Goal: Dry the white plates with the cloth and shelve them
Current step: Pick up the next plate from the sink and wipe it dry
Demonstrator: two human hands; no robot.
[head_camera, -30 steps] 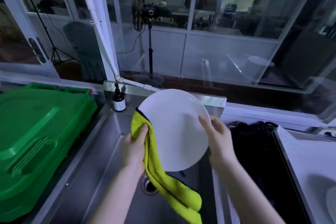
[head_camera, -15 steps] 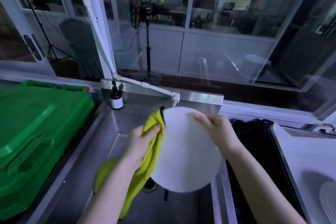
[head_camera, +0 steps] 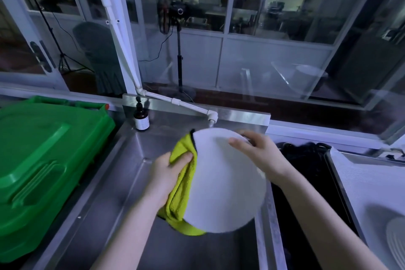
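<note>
White plate [head_camera: 223, 186] at centre frame, held tilted above the steel sink [head_camera: 219, 254], probably for catching drips there. Pinched at the upper rim by the right hand [head_camera: 258, 153], thumb on the near face, to steady it. Gripped at the left edge by the left hand [head_camera: 166, 173] through a bunched yellow-green cloth [head_camera: 182, 195], wrapped over the rim, apparently to wipe both faces. Not yet shelved.

plates [head_camera: 223, 182] [head_camera: 397, 240]: 2 | cloth [head_camera: 182, 186]: 1 | hands [head_camera: 168, 173] [head_camera: 256, 153]: 2 | bottle [head_camera: 142, 117]: 1 | green bin [head_camera: 43, 160]: 1 | sink [head_camera: 122, 193]: 1
</note>
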